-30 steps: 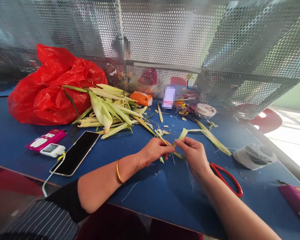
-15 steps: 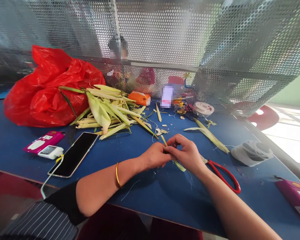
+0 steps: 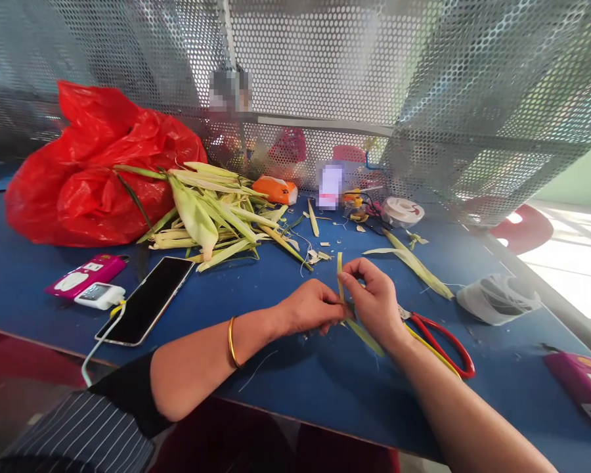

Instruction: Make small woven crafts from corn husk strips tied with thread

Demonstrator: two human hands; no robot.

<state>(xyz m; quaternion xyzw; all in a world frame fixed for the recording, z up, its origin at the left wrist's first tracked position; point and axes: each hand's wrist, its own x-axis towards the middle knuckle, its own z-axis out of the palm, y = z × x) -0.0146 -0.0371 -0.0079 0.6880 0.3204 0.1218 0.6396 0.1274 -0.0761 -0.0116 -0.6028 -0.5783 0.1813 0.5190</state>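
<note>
My left hand (image 3: 315,305), with a gold bangle on its wrist, pinches a narrow green corn husk strip (image 3: 340,266) near the middle of the table. The fingers of my right hand (image 3: 374,295) are closed on the same strip, a little higher up. The strip's top end points away from me, and a wider green piece (image 3: 367,338) hangs out below the fingers. Where the pieces meet is hidden by my fingertips. Past my right wrist lie red-handled scissors (image 3: 443,341), partly covered, with a thin yellow strand (image 3: 436,355) beside them.
A heap of corn husks (image 3: 226,220) lies against a red plastic bag (image 3: 103,177). At left are a phone (image 3: 150,299) and a magenta power strip (image 3: 88,276). White tape (image 3: 402,211) and a clear roll (image 3: 495,299) sit at right. A perforated metal screen (image 3: 315,79) closes the back.
The husk strip has swung more upright, its top end shifting right. My hands have drawn slightly apart, the right one higher on the strip. A yellow strand now shows by my right wrist.
</note>
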